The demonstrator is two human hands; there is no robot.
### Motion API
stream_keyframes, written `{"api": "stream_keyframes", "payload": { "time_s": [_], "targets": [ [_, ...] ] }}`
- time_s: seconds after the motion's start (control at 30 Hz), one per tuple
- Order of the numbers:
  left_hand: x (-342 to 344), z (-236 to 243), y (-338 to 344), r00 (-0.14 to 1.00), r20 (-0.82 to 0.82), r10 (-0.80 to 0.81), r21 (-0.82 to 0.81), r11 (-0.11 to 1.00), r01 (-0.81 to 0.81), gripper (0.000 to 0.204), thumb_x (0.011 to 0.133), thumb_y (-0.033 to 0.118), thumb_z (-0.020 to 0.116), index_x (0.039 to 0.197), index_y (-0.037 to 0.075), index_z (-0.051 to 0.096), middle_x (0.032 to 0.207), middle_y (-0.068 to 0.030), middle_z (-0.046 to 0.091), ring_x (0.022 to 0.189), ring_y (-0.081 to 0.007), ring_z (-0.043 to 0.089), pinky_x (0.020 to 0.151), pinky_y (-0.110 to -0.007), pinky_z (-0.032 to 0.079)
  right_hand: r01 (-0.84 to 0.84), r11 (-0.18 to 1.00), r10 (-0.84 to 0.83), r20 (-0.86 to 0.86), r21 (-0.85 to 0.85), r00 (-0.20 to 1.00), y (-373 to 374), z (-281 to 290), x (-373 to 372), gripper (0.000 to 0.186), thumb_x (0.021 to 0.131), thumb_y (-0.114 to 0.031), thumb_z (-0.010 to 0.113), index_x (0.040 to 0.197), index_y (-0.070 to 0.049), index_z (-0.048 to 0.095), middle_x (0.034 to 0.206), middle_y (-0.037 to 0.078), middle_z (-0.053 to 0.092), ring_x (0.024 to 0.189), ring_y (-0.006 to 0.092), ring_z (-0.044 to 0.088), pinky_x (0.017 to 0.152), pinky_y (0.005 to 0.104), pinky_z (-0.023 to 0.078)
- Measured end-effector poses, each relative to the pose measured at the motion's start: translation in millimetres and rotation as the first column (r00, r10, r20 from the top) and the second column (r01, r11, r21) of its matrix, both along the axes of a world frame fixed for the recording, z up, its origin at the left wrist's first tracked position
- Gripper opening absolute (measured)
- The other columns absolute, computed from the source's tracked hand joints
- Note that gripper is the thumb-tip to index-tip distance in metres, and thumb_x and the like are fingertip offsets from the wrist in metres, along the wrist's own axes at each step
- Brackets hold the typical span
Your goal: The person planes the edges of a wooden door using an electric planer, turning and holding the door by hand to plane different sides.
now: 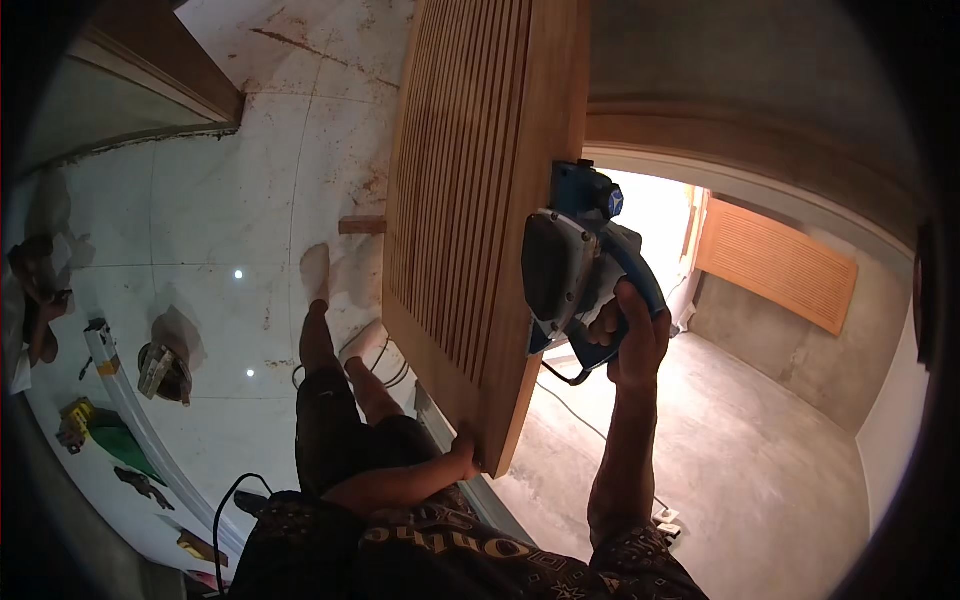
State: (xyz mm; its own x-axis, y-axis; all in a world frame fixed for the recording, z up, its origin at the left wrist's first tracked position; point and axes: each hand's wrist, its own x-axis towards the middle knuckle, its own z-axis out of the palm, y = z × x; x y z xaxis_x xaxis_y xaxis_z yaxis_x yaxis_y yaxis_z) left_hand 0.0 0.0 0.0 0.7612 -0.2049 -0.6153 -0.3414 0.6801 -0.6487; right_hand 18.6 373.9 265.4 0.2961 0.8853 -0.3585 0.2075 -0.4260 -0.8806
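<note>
A slatted wooden door panel (450, 200) stands on its side in front of me, its long narrow edge facing up and right. A blue electric planer (570, 270) rests on that edge, its cord hanging below. My right hand (632, 335) grips the planer's rear handle, fingers wrapped round it. My left hand (462, 452) holds the near end of the door panel, low by my waist, its fingertips partly hidden at the edge.
Another person (35, 300) is at the far left. Tools, a bucket (165, 372) and long metal lengths (120, 390) lie on the tiled floor (220, 190). A doorway at right shows a concrete floor (760, 430) and another slatted panel (775, 255) against the wall.
</note>
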Motion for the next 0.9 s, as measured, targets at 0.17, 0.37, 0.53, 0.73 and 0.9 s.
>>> {"api": "stream_keyframes", "payload": {
  "time_s": [0.17, 0.37, 0.53, 0.73, 0.9],
  "targets": [
    [-27.1, 14.8, 50.9, 0.985, 0.083, -0.150, -0.046, 0.987, 0.154, 0.089, 0.091, 0.080, 0.022, 0.154, 0.018, 0.030, 0.155, -0.0103, 0.036, 0.141, -0.0339, 0.036, 0.107, -0.065, 0.030, 0.038, 0.999, -0.039, 0.085, 0.010, 0.996, 64.5, 3.1, -22.5, 0.019, 0.098, -0.022, 0.062, 0.089, -0.005, 0.059, 0.057, 0.003, 0.052, 0.044, 0.0119, 0.050, 0.041, 0.0288, 0.041],
    [-39.7, 2.3, 64.1, 0.992, 0.061, -0.111, -0.050, 0.992, 0.114, 0.094, 0.089, 0.082, 0.033, 0.157, 0.019, 0.019, 0.156, -0.0134, 0.032, 0.140, -0.0388, 0.037, 0.106, -0.067, 0.033, 0.027, 0.999, -0.029, 0.089, 0.021, 0.996, 153.2, -8.1, -54.7, 0.020, 0.097, -0.025, 0.064, 0.088, -0.008, 0.059, 0.057, 0.002, 0.052, 0.044, 0.0119, 0.049, 0.042, 0.0277, 0.040],
    [-59.2, 21.4, 111.1, 0.979, -0.002, -0.205, -0.119, 0.972, 0.204, 0.095, 0.088, 0.082, 0.034, 0.157, 0.018, 0.020, 0.157, -0.0134, 0.032, 0.140, -0.0385, 0.037, 0.105, -0.068, 0.032, 0.021, 1.000, -0.022, 0.079, 0.014, 0.997, 218.7, -16.5, -62.6, 0.020, 0.096, -0.027, 0.063, 0.090, -0.009, 0.058, 0.056, -0.001, 0.047, 0.044, 0.0107, 0.046, 0.043, 0.0271, 0.038],
    [-75.8, 16.1, 135.6, 0.978, -0.011, -0.209, -0.132, 0.970, 0.206, 0.095, 0.089, 0.081, 0.036, 0.157, 0.017, 0.020, 0.157, -0.0131, 0.032, 0.139, -0.0387, 0.038, 0.107, -0.066, 0.032, -0.066, 0.998, 0.066, -0.032, 0.008, 0.997, 304.2, -23.4, -62.8, 0.021, 0.094, -0.028, 0.064, 0.087, -0.009, 0.058, 0.057, 0.001, 0.048, 0.046, 0.0137, 0.046, 0.044, 0.0317, 0.040],
    [-69.4, -12.6, 121.4, 0.982, 0.019, -0.186, -0.151, 0.971, 0.187, 0.096, 0.089, 0.081, 0.036, 0.158, 0.017, 0.019, 0.156, -0.0130, 0.032, 0.138, -0.0385, 0.040, 0.107, -0.065, 0.032, -0.081, 0.997, 0.080, -0.052, -0.014, 0.995, 387.5, -24.9, -68.6, 0.023, 0.094, -0.029, 0.065, 0.087, -0.009, 0.058, 0.058, 0.000, 0.048, 0.048, 0.0138, 0.046, 0.046, 0.0318, 0.041]
  ]
}}
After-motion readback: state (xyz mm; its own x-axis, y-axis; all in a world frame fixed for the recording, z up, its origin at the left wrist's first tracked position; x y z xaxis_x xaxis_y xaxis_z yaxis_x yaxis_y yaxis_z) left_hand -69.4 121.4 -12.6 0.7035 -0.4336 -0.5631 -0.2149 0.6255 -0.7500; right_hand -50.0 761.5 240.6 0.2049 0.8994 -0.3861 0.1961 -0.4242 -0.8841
